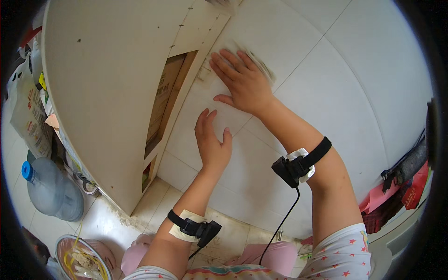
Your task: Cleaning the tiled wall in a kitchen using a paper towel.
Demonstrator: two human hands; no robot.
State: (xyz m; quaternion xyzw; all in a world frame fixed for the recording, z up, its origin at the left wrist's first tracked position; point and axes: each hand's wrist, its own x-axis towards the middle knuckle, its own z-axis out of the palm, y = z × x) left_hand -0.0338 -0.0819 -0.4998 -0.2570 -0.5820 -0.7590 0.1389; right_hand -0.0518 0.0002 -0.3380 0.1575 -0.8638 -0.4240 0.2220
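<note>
My right hand (pixel 241 78) lies flat, fingers stretched, over a pale cloth (pixel 264 66) against the white tiled wall (pixel 301 115). The cloth's edge shows beyond the fingers and is blurred; the rest is hidden under the palm. Lower and to the left, my left hand (pixel 212 140) is raised in front of the tiles with nothing in it, fingers apart and slightly bent. Beside both hands stands a tall cream panel (pixel 115 87) with a long rectangular opening (pixel 168 94), and printed cardboard shows inside. Faint brownish marks (pixel 204 71) are on the tiles near my right fingertips.
A large plastic water jug (pixel 54 192) with a blue cap rests on the floor at left. Below it stands a lined waste bin (pixel 84 259) with rubbish inside. Plastic bags (pixel 31 115) crowd the left edge. Dark and red items (pixel 402 189) sit at right. Cables trail from both forearm straps.
</note>
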